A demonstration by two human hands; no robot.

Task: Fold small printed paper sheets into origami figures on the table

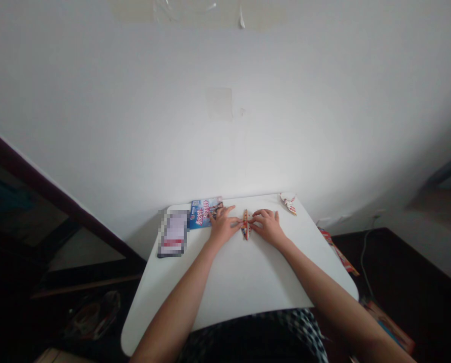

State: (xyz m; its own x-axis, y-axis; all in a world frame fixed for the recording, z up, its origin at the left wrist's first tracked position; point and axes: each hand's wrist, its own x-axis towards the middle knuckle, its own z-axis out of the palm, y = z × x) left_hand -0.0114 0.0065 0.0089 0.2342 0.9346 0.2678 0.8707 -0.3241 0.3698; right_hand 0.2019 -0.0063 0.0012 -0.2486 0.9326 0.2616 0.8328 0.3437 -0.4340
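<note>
A small folded paper piece [245, 231], printed in red, yellow, white and blue, stands on the white table between my hands. Its long ridge points away from me. From the left side, my left hand [223, 225] pinches it with thumb and forefinger, the other fingers spread over the edge of a blue printed leaflet [199, 217]. My right hand [268, 228] grips the opposite side with its fingertips, the fingers bent. Exact folds under the fingertips are too small to make out.
A phone with a blurred-out screen [174, 233] lies at the table's left. Another folded paper piece [288, 201] sits in the far right corner. The white table [244, 282] touches a pale wall [225, 151]. On the floor at right runs a cable [364, 257].
</note>
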